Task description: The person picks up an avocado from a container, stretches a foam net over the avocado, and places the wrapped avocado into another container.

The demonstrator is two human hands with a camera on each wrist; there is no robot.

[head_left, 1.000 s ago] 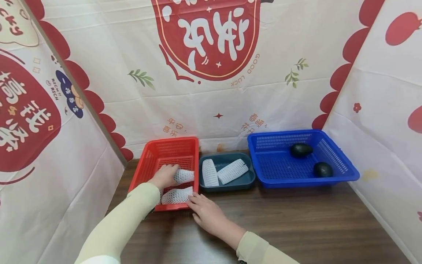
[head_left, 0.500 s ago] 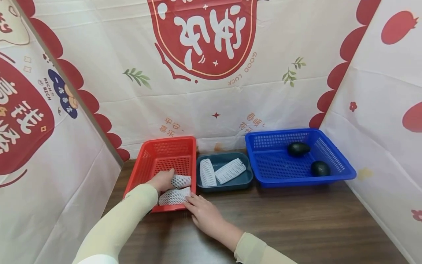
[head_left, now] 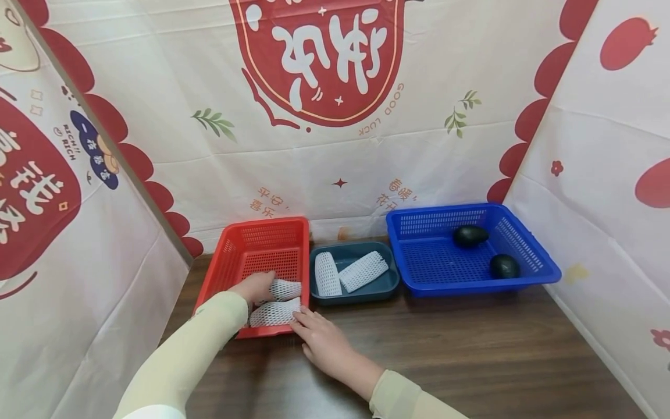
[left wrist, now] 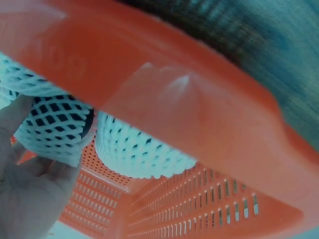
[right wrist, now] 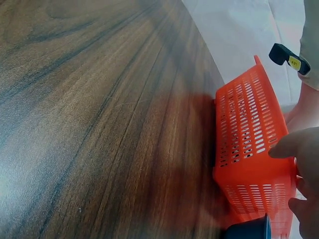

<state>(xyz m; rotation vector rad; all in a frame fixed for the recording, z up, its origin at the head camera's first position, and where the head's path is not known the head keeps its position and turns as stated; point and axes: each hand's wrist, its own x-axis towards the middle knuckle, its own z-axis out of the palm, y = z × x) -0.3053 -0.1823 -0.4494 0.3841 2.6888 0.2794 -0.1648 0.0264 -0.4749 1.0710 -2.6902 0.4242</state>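
In the head view my left hand (head_left: pixel 256 286) reaches into the red basket (head_left: pixel 305 244) and grips a dark avocado in a white foam net (head_left: pixel 285 289). The left wrist view shows the dark skin through the mesh of this net (left wrist: pixel 55 122), thumb on one side and fingers beneath. Nearer the front lies a second foam-netted piece (head_left: pixel 274 313), its contents mostly covered. My right hand (head_left: pixel 327 344) holds the basket's near right corner; in the right wrist view its thumb (right wrist: pixel 285 147) touches the outer wall.
A dark teal tray (head_left: pixel 356 298) next to the red basket holds two white foam nets, one left (head_left: pixel 327 274) and one right (head_left: pixel 363 271). To the right a blue basket (head_left: pixel 419 256) holds two dark avocados (head_left: pixel 470 235). Printed cloth walls enclose the wooden table (head_left: pixel 450 349).
The whole head view has shifted slightly left. Both hands keep their places at the red basket, and the netted pieces show no clear movement.
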